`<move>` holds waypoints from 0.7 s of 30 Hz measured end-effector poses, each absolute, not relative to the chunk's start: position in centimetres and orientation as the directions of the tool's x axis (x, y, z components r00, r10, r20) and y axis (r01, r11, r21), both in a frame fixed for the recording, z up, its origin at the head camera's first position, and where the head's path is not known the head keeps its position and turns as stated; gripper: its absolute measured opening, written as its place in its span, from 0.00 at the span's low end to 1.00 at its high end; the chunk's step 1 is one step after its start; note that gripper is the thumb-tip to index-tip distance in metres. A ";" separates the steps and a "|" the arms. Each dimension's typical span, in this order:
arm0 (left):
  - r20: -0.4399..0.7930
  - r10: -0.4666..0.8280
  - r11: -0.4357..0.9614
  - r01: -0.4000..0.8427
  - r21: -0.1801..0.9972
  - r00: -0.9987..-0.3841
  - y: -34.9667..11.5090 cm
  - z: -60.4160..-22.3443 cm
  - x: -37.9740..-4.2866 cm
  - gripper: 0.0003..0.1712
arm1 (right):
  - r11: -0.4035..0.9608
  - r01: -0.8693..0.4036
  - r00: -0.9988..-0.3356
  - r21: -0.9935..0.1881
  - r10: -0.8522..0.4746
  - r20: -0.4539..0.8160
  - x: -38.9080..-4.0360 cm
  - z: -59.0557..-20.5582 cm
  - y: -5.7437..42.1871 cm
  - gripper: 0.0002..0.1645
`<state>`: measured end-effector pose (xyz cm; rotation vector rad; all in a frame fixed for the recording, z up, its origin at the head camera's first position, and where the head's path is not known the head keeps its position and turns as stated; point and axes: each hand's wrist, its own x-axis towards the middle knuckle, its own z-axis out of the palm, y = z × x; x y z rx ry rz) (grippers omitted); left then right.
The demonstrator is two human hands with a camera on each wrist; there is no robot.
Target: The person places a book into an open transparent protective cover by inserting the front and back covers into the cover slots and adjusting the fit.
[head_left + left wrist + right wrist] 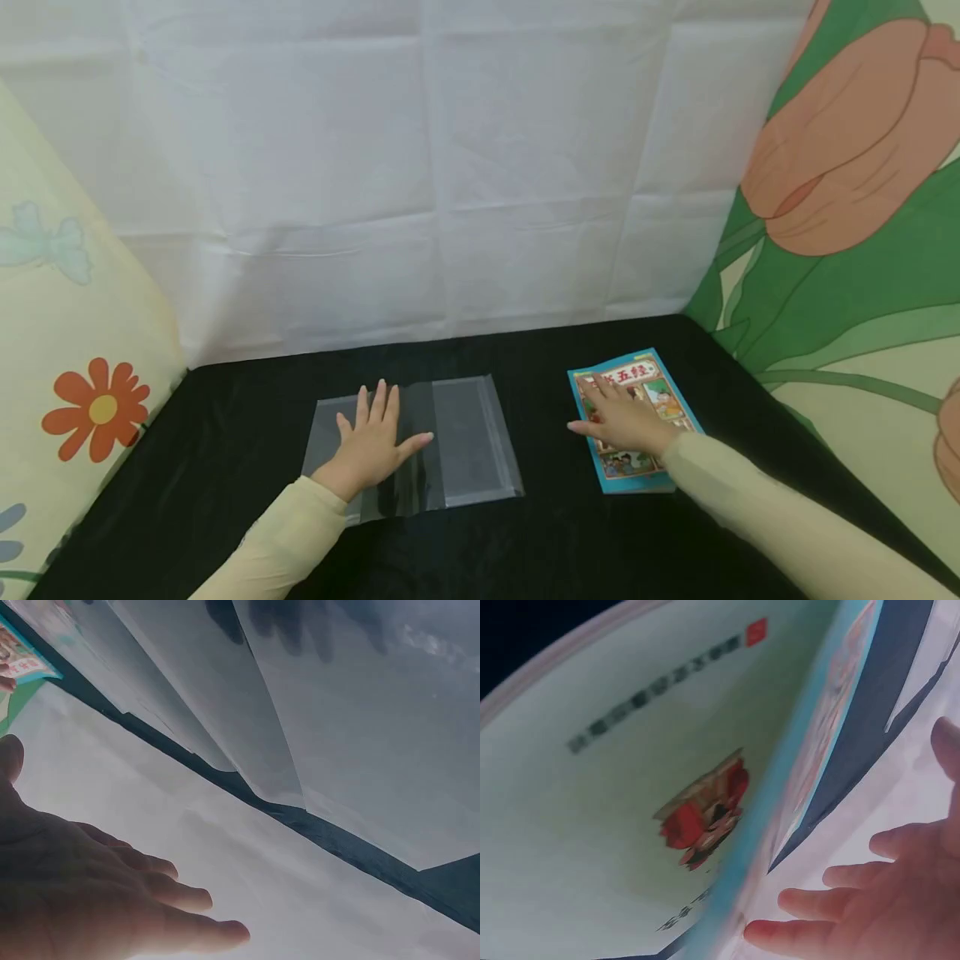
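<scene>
My left hand (367,450) is spread flat over a clear plastic book cover (472,442), its fingers straight; whether the palm touches the plastic is hard to tell. The cover lies unfolded, with vertical fold lines, and its sheets (360,735) fill the top of the left wrist view. To the right, my right hand (626,421) lies with straight fingers over a book (630,472) with a blue border and small colourful pictures, hiding the middle of its front. A pale printed side of the book (592,825) looms large in the right wrist view.
Both things lie on a black cloth-covered table (555,542). Behind it hangs a creased white cloth (450,167). Flower-patterned hangings stand at the left (75,292) and right (847,292). A strip of table separates the plastic cover from the book.
</scene>
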<state>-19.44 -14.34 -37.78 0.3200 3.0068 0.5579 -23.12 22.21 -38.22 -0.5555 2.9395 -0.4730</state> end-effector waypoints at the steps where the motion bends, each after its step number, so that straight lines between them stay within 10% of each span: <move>1: -0.028 0.216 0.912 0.192 0.364 -0.976 -14.3 -37.8 -19.4 0.53 | 0.887 -0.330 -0.929 -0.322 -0.366 -0.055 -23.1 -38.3 22.4 0.51; 21: -0.018 0.228 0.903 0.204 0.378 -0.974 -14.1 -37.9 -19.3 0.52 | 0.929 -0.202 -0.970 -0.309 -0.233 -0.067 -22.9 -39.1 24.9 0.54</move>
